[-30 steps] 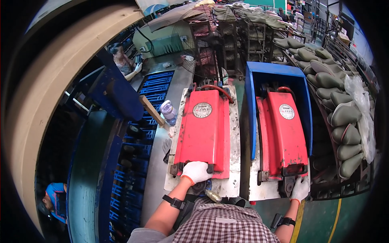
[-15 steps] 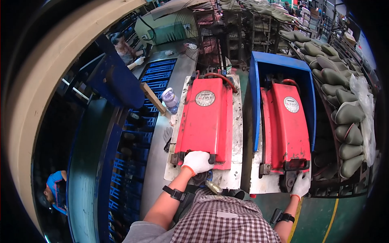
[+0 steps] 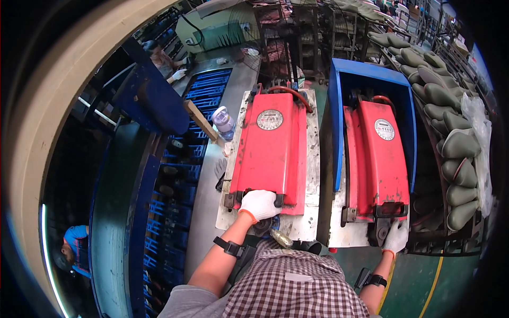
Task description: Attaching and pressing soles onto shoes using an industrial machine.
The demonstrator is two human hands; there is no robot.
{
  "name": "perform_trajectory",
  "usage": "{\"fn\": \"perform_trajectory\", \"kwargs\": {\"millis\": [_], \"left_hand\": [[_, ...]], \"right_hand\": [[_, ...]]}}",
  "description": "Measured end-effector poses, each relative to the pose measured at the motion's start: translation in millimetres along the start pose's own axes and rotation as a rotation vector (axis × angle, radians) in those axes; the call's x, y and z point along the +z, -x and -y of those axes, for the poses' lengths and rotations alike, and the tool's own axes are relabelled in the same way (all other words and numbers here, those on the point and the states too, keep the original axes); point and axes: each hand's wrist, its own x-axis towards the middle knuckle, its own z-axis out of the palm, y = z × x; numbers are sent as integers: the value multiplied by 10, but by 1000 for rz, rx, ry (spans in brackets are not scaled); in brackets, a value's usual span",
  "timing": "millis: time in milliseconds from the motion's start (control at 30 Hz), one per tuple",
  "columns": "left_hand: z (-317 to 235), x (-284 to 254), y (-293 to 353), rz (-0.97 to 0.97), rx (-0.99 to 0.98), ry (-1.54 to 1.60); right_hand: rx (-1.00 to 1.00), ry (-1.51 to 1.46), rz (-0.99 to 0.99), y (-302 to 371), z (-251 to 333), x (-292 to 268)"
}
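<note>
Left red housing: this box-shaped cover sits on a white base plate, straight in front of the person; it looks like stiff metal, likely heavy, smooth on top and hardly fragile.
Right red housing: a similar cover on a second base plate, partly inside a blue hood; probably just as rigid and weighty.
Left hand: the gloved hand lies over the front edge of the left red housing, between two dark corner brackets; fingers look bent, but their tips are hidden — whether they grip cannot be told.
Right hand: the gloved hand is at a dark lever block below the right red housing's black handle; whether it closes on the block or merely touches it cannot be told.
Where to hold: the front edge and the black handle seem the surest places; the painted tops would probably be slick under a glove.
Count: two red housings, two base plates, two round labels, one blue hood; one purple-tinted bottle; two co-workers at the left; grey-green shaped pieces at the right — too many overlap to count.
</note>
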Motion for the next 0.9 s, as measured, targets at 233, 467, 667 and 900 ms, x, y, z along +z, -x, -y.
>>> {"fn": "perform_trajectory", "kwargs": {"millis": [233,467,667,900], "left_hand": [[30,77,-14,-15,-1,-5],[17,83,-64,-65,65,-4],[70,138,-87,-53,48,-35],[94,166,-47,-67,25,-59]], "right_hand": [[-37,-24,-16,-35,-72,60],[-12,-22,-49,-12,-35,-2],[-7,-7,-45,-10,-4,8],[-11,-24,-23,8,25,9]]}}
